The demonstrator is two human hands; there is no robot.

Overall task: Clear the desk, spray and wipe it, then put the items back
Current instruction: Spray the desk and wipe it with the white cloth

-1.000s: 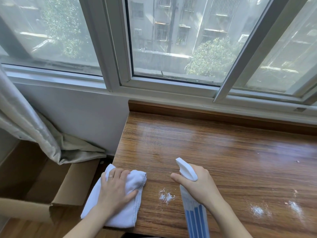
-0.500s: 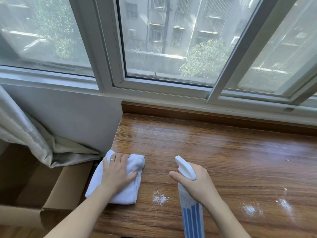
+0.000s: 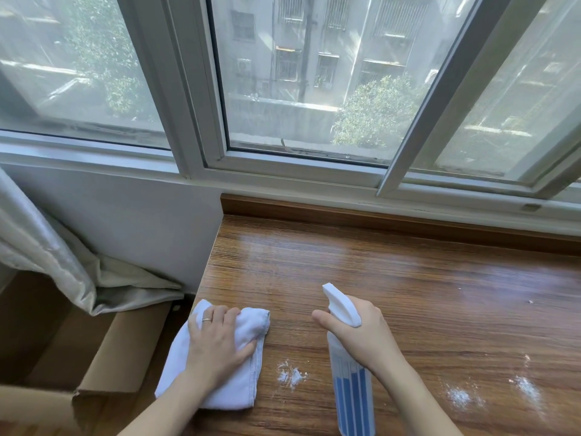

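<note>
I see L hand (image 3: 217,344) flat, fingers relaxed, pressing white cloth (image 3: 220,372) on wooden desk (image 3: 408,294); R hand (image 3: 361,335) clenched round spray bottle (image 3: 352,394), foam spots (image 3: 290,376) between.

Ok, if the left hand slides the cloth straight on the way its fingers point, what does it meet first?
Bare desk, probably: the left hand on the cloth points toward the wooden back ledge under the window, with nothing between.

Glossy wood-grain desk (image 3: 393,278); soft white cloth (image 3: 220,372); smooth plastic spray bottle (image 3: 353,394).
</note>
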